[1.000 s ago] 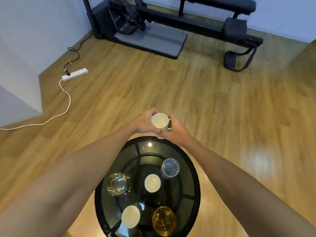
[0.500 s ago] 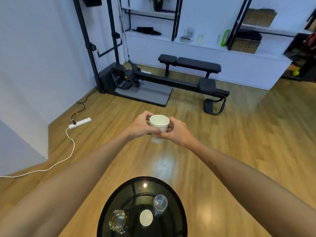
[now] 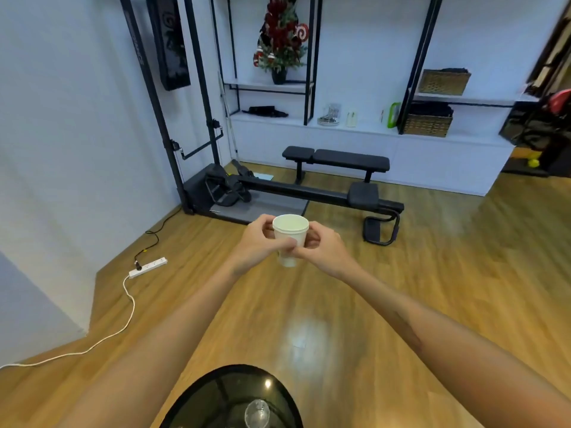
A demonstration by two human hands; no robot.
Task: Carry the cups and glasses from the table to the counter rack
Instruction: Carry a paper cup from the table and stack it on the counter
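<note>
A white paper cup point(image 3: 290, 234) is held upright in front of me at arm's length, above the wooden floor. My left hand point(image 3: 259, 242) grips its left side and my right hand point(image 3: 323, 250) grips its right side, thumbs meeting on the front. The round black glass table point(image 3: 216, 396) shows only at the bottom edge, with a clear glass point(image 3: 257, 413) on it. The other cups on the table are out of view. A white counter point(image 3: 355, 131) with a small metal rack point(image 3: 330, 114) runs along the far wall.
A black weight bench point(image 3: 336, 160) and a long black exercise machine point(image 3: 309, 193) stand between me and the counter. A white power strip point(image 3: 148, 267) and its cable lie on the floor at left. Wicker baskets point(image 3: 428, 125) sit on the shelves at right.
The view has tilted up from the table toward the far wall. Both hands keep the paper cup, now farther from the table. Most of the table's cups have dropped out of view.
</note>
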